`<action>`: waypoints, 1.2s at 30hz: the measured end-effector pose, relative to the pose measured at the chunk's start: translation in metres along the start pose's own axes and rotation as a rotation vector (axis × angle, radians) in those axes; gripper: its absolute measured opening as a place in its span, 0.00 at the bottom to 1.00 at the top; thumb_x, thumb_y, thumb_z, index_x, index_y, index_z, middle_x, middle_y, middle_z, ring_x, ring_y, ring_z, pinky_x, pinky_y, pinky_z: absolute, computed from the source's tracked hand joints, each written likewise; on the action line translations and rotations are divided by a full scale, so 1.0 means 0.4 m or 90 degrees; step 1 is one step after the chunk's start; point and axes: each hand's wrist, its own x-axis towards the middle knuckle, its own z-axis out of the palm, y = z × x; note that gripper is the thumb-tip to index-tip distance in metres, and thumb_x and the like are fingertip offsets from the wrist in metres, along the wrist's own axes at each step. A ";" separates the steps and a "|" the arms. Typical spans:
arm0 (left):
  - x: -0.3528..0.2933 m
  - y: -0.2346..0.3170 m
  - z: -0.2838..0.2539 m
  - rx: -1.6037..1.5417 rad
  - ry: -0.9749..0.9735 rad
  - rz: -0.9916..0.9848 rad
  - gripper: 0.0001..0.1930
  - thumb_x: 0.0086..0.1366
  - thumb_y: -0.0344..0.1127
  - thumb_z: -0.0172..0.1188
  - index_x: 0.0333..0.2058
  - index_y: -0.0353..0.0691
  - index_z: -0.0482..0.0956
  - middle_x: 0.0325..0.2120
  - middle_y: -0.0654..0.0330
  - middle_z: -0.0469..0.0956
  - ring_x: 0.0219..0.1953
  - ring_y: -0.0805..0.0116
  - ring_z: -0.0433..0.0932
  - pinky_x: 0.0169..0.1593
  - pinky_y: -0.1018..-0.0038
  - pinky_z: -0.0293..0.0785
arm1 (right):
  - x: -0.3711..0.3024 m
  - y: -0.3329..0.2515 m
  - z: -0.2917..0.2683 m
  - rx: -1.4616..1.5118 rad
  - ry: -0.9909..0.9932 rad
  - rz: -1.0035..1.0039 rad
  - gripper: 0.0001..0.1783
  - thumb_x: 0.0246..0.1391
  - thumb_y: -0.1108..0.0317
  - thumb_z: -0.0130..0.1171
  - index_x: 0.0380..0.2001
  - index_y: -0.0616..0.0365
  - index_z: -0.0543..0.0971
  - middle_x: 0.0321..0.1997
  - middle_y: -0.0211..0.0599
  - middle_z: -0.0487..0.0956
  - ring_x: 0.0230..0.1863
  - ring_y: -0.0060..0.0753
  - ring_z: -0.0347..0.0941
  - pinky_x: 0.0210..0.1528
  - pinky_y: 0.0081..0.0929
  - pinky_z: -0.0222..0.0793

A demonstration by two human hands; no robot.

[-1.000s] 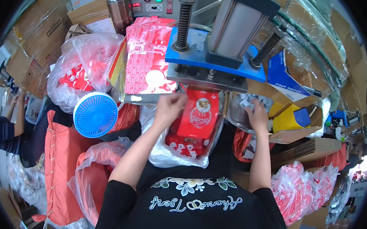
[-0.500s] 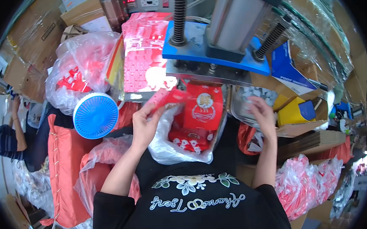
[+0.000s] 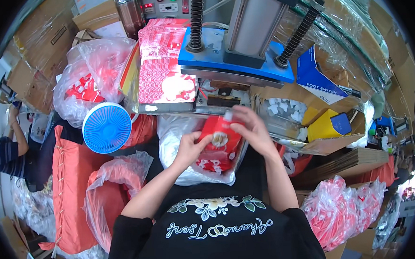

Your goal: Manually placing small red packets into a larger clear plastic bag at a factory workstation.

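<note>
Above the white plastic-lined container (image 3: 172, 153) in front of me, I hold a flat red printed packet (image 3: 209, 143) with a pale round emblem. My left hand (image 3: 192, 148) pinches its left side between thumb and fingers. At the packet's upper right edge is my right hand (image 3: 252, 130), its fingertips closed on a small white piece (image 3: 228, 115). More red packets with white tips (image 3: 211, 165) lie in the container underneath. To the right, a clear tray holds several loose white pieces (image 3: 282, 109) that look similar.
A press with a blue plate (image 3: 222, 52) stands beyond my hands. Left of it lies a stack of red patterned sheets (image 3: 161, 70). A blue fan (image 3: 106, 128) and a bag of red pieces (image 3: 90, 84) stand at left, a yellow box (image 3: 322, 126) at right. Another person (image 3: 6, 146) works far left.
My right hand has come from the white-piece tray to the red packet, with a small white piece in its fingers. My left hand has lowered the packet rightward over the lined container.
</note>
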 end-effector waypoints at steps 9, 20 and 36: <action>0.121 0.109 0.055 -0.320 0.080 -0.197 0.18 0.64 0.37 0.64 0.41 0.22 0.79 0.31 0.50 0.83 0.29 0.69 0.83 0.33 0.75 0.79 | 0.001 0.044 -0.255 -0.529 0.298 -0.041 0.13 0.59 0.71 0.57 0.46 0.62 0.80 0.43 0.44 0.82 0.43 0.36 0.79 0.47 0.28 0.71; 0.154 0.067 -0.200 0.656 0.318 0.311 0.31 0.56 0.47 0.68 0.56 0.41 0.74 0.62 0.50 0.67 0.61 0.52 0.68 0.63 0.57 0.59 | 0.017 0.133 -0.206 -0.539 0.337 -0.085 0.10 0.58 0.72 0.56 0.43 0.59 0.78 0.36 0.41 0.72 0.31 0.37 0.72 0.35 0.28 0.67; -0.042 0.015 -0.063 0.087 0.049 0.090 0.06 0.60 0.22 0.62 0.36 0.31 0.84 0.28 0.63 0.82 0.33 0.77 0.78 0.41 0.81 0.73 | -0.015 -0.079 -0.012 -0.305 0.085 -0.085 0.13 0.50 0.72 0.67 0.41 0.61 0.82 0.35 0.36 0.81 0.36 0.24 0.75 0.39 0.24 0.70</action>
